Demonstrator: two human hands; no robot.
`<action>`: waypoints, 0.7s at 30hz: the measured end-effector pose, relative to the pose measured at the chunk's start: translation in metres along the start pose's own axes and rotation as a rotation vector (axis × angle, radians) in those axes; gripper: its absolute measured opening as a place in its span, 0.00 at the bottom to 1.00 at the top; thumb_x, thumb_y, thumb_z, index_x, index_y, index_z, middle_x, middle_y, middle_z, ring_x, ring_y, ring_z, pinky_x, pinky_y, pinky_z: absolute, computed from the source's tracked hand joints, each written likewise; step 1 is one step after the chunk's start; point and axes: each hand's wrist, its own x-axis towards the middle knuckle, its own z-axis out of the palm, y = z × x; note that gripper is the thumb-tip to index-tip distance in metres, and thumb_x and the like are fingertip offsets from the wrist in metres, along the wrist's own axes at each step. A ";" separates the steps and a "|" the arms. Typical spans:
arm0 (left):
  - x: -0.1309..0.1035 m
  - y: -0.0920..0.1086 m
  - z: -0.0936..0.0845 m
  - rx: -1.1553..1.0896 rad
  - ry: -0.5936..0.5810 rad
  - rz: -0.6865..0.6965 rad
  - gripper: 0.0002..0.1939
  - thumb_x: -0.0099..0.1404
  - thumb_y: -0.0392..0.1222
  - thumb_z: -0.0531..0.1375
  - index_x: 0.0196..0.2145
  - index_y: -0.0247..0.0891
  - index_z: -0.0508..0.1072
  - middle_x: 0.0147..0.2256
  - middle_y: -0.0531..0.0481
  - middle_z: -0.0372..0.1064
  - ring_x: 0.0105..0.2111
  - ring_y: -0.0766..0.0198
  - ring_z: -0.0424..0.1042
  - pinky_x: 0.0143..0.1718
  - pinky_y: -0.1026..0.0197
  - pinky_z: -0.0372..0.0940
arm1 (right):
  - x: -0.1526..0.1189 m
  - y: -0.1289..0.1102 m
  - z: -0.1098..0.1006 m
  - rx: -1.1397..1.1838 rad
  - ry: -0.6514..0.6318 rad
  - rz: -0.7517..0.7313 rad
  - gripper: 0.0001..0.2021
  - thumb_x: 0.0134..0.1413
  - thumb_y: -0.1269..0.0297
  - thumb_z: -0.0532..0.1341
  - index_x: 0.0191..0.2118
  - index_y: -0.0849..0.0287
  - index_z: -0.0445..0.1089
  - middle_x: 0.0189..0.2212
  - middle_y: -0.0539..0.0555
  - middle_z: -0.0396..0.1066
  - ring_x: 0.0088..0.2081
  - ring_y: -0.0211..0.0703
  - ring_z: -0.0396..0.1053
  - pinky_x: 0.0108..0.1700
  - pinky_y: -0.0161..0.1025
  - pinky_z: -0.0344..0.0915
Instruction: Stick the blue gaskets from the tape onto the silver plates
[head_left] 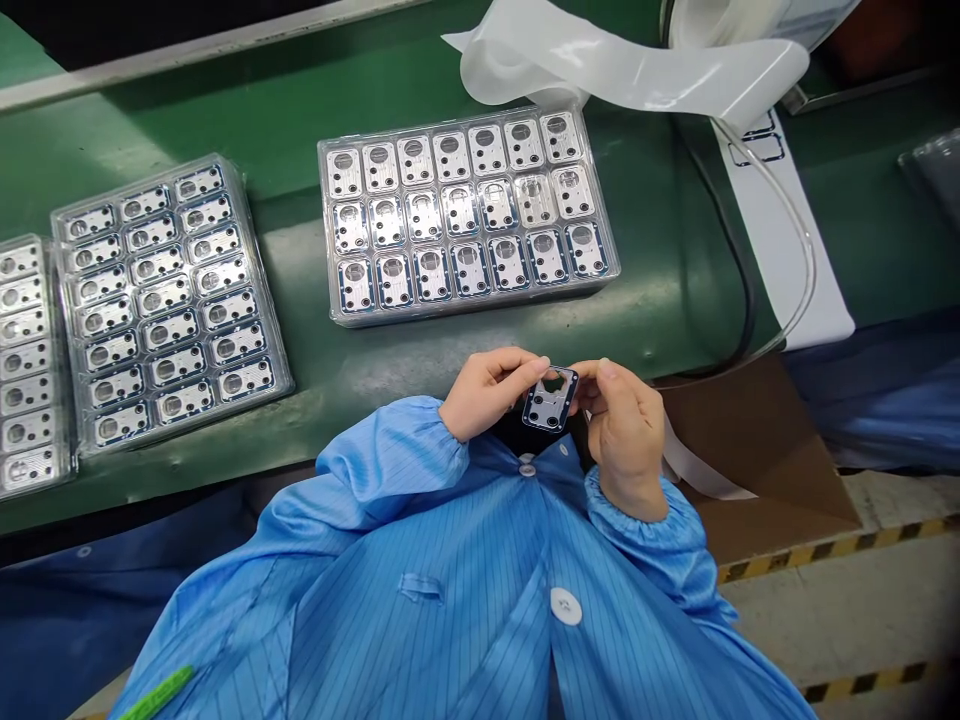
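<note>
Between my two hands, close to my chest at the bench's front edge, is a small silver plate with a dark blue border [550, 408]. It has a large hole near its top and several small dark round spots. My left hand [491, 388] pinches its upper left corner between thumb and fingers. My right hand [624, 425] is closed at its upper right edge, thumb and forefinger together there. Just beyond my hands sits a clear plastic tray [474, 310] with rows of similar silver plates; some show blue borders, others, mostly in the far row, look plain silver.
More filled trays [274, 385] stand on the green bench [300, 250] to the left. A loose white strip [600, 60] curls at the back right, with cables [739, 240] and a white sheet [795, 260]. Below right is an open cardboard box [757, 440].
</note>
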 end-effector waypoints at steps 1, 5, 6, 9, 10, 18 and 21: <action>0.000 0.000 0.000 -0.003 -0.002 0.003 0.23 0.62 0.59 0.62 0.30 0.33 0.78 0.24 0.52 0.68 0.22 0.72 0.60 0.25 0.65 0.57 | 0.000 0.000 0.000 -0.009 0.002 -0.007 0.19 0.63 0.48 0.57 0.30 0.56 0.74 0.22 0.50 0.70 0.23 0.39 0.66 0.25 0.38 0.64; 0.001 -0.003 0.000 -0.002 -0.002 -0.002 0.24 0.62 0.60 0.62 0.30 0.33 0.78 0.23 0.53 0.67 0.21 0.72 0.59 0.24 0.66 0.56 | 0.000 -0.001 0.000 -0.174 0.047 -0.046 0.16 0.57 0.48 0.63 0.29 0.56 0.73 0.21 0.48 0.68 0.23 0.38 0.65 0.26 0.36 0.64; 0.002 -0.005 0.000 0.004 -0.002 -0.009 0.24 0.61 0.61 0.62 0.30 0.33 0.78 0.22 0.53 0.67 0.21 0.72 0.59 0.24 0.66 0.57 | 0.000 -0.001 0.000 -0.214 0.059 -0.056 0.15 0.56 0.49 0.65 0.28 0.56 0.73 0.21 0.47 0.68 0.23 0.37 0.63 0.25 0.35 0.63; 0.004 -0.009 -0.001 0.015 -0.023 -0.052 0.26 0.60 0.62 0.62 0.31 0.32 0.78 0.20 0.54 0.66 0.20 0.72 0.60 0.23 0.66 0.57 | 0.001 -0.001 0.001 -0.264 0.063 -0.093 0.16 0.56 0.50 0.65 0.26 0.57 0.70 0.19 0.46 0.65 0.21 0.35 0.61 0.23 0.33 0.61; 0.004 -0.009 -0.001 0.014 -0.036 -0.067 0.26 0.60 0.62 0.62 0.32 0.32 0.78 0.20 0.54 0.65 0.20 0.72 0.60 0.23 0.66 0.57 | 0.001 -0.001 0.001 -0.266 0.057 -0.105 0.17 0.57 0.49 0.64 0.26 0.57 0.70 0.18 0.46 0.64 0.21 0.35 0.61 0.23 0.33 0.61; 0.010 0.028 -0.012 0.298 -0.201 0.039 0.13 0.66 0.47 0.60 0.34 0.33 0.76 0.29 0.49 0.73 0.29 0.68 0.68 0.31 0.66 0.64 | -0.001 -0.004 -0.006 -0.177 -0.038 -0.120 0.15 0.59 0.50 0.63 0.31 0.57 0.73 0.20 0.47 0.68 0.22 0.36 0.65 0.24 0.33 0.64; 0.040 0.053 -0.027 0.432 -0.157 0.145 0.11 0.66 0.44 0.59 0.33 0.33 0.76 0.30 0.49 0.73 0.30 0.67 0.68 0.34 0.64 0.64 | -0.005 -0.005 -0.014 -0.106 -0.075 -0.117 0.14 0.62 0.50 0.60 0.40 0.56 0.75 0.24 0.49 0.71 0.25 0.38 0.68 0.29 0.36 0.68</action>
